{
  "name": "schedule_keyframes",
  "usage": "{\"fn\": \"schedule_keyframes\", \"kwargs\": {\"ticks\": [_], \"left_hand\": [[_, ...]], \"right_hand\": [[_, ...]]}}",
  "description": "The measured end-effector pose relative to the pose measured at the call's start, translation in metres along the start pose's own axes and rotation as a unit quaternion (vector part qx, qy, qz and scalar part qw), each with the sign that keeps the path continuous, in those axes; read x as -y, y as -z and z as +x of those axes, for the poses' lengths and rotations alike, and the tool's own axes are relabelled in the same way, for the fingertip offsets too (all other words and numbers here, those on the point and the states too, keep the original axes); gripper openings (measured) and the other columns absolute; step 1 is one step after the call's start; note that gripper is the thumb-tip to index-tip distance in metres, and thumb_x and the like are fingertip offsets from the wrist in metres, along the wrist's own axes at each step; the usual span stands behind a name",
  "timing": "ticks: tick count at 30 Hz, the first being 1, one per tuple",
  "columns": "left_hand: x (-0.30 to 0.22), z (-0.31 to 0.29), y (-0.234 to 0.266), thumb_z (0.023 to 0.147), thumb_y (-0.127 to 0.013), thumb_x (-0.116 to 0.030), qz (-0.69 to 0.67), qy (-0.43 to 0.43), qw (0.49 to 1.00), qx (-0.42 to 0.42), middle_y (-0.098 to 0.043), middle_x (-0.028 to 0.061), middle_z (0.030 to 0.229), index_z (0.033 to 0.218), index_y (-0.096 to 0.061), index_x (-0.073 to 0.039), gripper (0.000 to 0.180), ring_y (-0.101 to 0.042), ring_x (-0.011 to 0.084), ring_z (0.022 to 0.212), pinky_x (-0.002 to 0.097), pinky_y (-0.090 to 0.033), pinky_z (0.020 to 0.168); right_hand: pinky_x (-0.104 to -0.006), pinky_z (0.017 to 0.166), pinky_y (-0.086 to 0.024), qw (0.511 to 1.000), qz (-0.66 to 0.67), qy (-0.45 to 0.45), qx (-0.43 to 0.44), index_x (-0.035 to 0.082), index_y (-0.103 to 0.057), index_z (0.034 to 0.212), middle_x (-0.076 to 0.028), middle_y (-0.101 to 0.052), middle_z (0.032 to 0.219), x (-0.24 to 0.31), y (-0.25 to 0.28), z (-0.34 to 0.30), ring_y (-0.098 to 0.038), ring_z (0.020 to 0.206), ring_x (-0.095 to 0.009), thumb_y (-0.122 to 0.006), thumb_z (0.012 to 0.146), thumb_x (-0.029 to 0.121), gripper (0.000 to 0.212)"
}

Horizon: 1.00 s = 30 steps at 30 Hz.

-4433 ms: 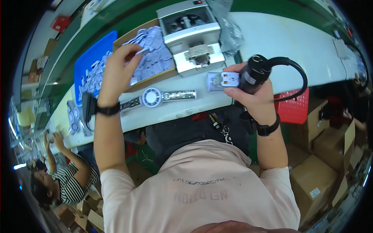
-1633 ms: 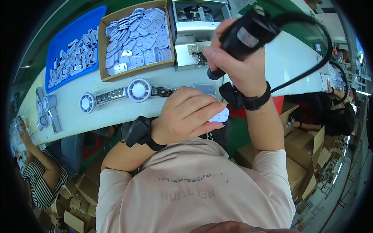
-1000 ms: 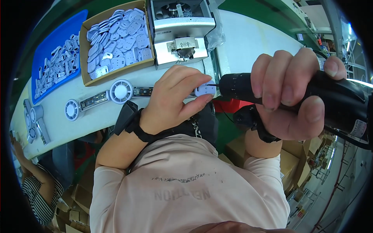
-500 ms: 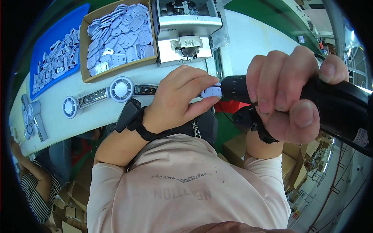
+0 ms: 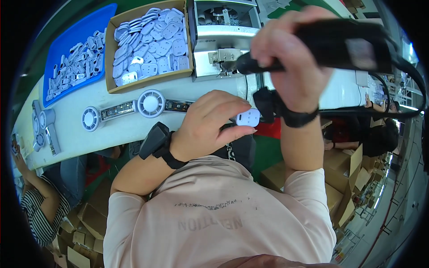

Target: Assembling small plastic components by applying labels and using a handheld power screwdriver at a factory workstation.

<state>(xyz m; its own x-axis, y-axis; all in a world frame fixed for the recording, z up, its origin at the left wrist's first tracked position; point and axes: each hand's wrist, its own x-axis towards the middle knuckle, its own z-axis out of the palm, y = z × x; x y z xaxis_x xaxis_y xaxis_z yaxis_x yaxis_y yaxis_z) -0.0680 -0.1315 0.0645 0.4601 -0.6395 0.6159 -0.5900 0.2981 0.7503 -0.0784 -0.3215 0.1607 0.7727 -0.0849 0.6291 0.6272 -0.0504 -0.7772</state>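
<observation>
My left hand [image 5: 208, 118] is closed, pinching a pale rounded plastic piece with small holes [image 5: 248, 118] between thumb and fingers; whatever lies under the palm is hidden. Wrapped around a black electric screwdriver [image 5: 344, 47], my right hand [image 5: 290, 53] is slightly blurred. The screwdriver's nose points left, at the front of a silver screw feeder [image 5: 205, 67]. I cannot tell whether its tip touches the feeder. Left of my left hand, a small fan [image 5: 151, 103] lies on the table, its handle showing a circuit board and running behind my fingers.
A cardboard box [image 5: 109, 53] of pale plastic covers stands beside the feeder, with a blue tray [image 5: 48, 85] of smaller parts left of it. More fans [image 5: 90, 119] lie along the white table [image 5: 71, 140]. A cable [image 5: 413, 76] loops at right. Other people sit at both sides.
My right hand has swung the screwdriver up and left, from the pale piece to the feeder's front. My left hand keeps its pinch, and the view has shifted slightly.
</observation>
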Motion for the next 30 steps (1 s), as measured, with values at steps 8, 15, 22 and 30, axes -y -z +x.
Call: {"fn": "schedule_keyframes", "kwargs": {"ticks": [8,15,22,30], "left_hand": [[0.002,-0.012,0.002,0.081,-0.092,-0.025,-0.016,-0.016,1.0,-0.019,-0.076,0.0141,0.114,0.118,-0.068,-0.002,0.049,-0.073,0.0339,0.099,0.041,-0.059,0.085],[0.005,-0.013,-0.001,0.08,-0.093,-0.024,-0.016,-0.024,0.999,-0.019,-0.076,0.0143,0.114,0.119,-0.068,-0.003,0.05,-0.073,0.0337,0.1,0.0407,-0.059,0.085],[0.002,-0.016,-0.002,0.08,-0.093,-0.024,-0.008,-0.027,0.999,-0.018,-0.076,0.0141,0.114,0.119,-0.068,-0.003,0.05,-0.073,0.0336,0.1,0.0406,-0.058,0.085],[0.001,-0.015,-0.004,0.08,-0.093,-0.022,-0.01,-0.024,1.0,-0.018,-0.076,0.0146,0.114,0.119,-0.069,-0.003,0.049,-0.073,0.0335,0.099,0.0408,-0.058,0.085]], "right_hand": [[-0.0294,0.062,-0.054,0.976,0.082,0.159,0.128,0.003,-0.053,0.116,-0.008,-0.065,0.08,-0.076,0.021,0.004,-0.064,0.065,-0.015,-0.08,0.085,-0.004,0.042],[-0.0287,0.061,-0.054,0.966,0.082,-0.14,-0.202,0.004,-0.053,0.115,-0.008,-0.065,0.081,0.007,-0.028,-0.004,-0.064,0.065,-0.015,-0.08,0.085,-0.004,0.042],[-0.0291,0.061,-0.054,0.994,0.046,-0.095,-0.04,0.005,-0.053,0.115,-0.007,-0.065,0.082,-0.014,-0.012,0.003,-0.064,0.067,-0.014,-0.081,0.085,-0.003,0.042],[-0.0365,0.059,-0.044,0.989,-0.02,-0.123,-0.078,0.008,-0.054,0.131,-0.006,-0.049,0.074,0.0,0.006,-0.023,-0.049,0.057,-0.019,-0.055,0.1,0.007,0.031]]}}
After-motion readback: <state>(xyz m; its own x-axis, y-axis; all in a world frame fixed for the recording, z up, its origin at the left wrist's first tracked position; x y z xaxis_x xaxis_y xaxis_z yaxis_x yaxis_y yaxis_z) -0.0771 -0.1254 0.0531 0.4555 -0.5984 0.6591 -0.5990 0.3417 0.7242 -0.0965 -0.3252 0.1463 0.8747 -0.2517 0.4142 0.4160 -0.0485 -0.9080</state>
